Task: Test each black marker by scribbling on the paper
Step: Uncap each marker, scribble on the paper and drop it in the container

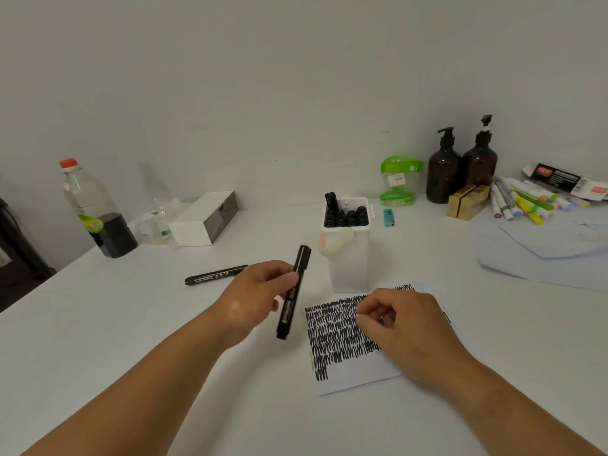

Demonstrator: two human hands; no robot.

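Observation:
My left hand (260, 291) grips a capped black marker (293, 292) by its middle, holding it tilted above the table just left of the paper. The paper (352, 373) lies in front of me, covered with rows of black scribbles over most of its upper part. My right hand (404, 324) hovers over the paper's right side with its fingers curled; I see nothing held in it. A second black marker (215, 275) lies on the table behind my left hand. A white tub (349, 258) behind the paper holds several black markers standing upright.
A plastic bottle with dark liquid (98, 209) and a white box (204, 218) stand at the back left. At the back right are a green container (399, 179), two brown pump bottles (460, 166), a teal lighter (389, 217), coloured markers (526, 202) and loose papers (543, 248).

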